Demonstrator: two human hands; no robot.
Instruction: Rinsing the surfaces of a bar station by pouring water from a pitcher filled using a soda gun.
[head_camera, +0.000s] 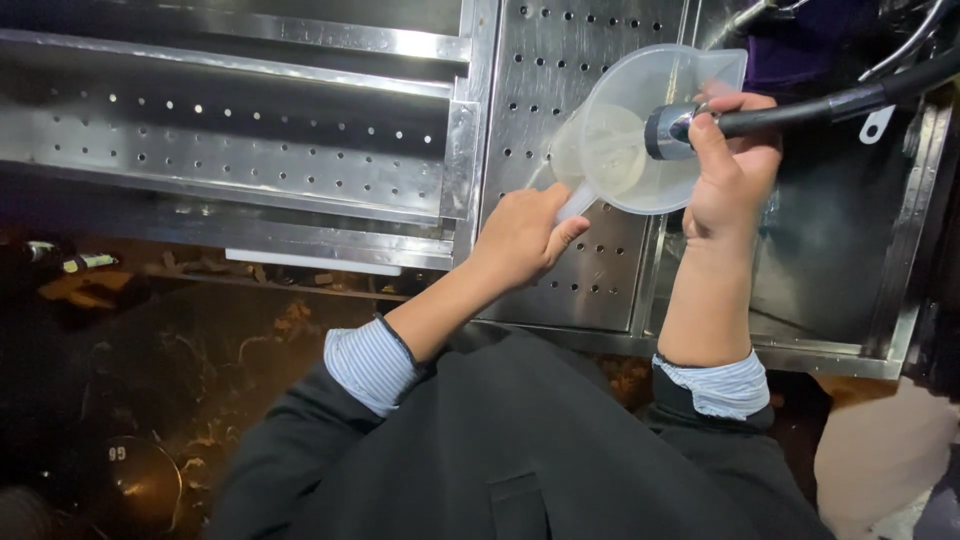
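My left hand (522, 235) grips the handle of a translucent plastic measuring jug (620, 150), held tilted over a perforated steel drainboard (560, 80). Fingers of my right hand (733, 165) are closed around a black spray hose (800, 108). Its metal nozzle (668, 130) points into the jug's mouth. The jug's spout faces the upper right. Both sleeves are striped cuffs under a dark jacket.
A steel sink basin (840, 240) lies under my right hand. To the left runs a perforated steel shelf (250, 150). The floor at lower left is dark, with debris (90, 285) and a round metal object (140, 480).
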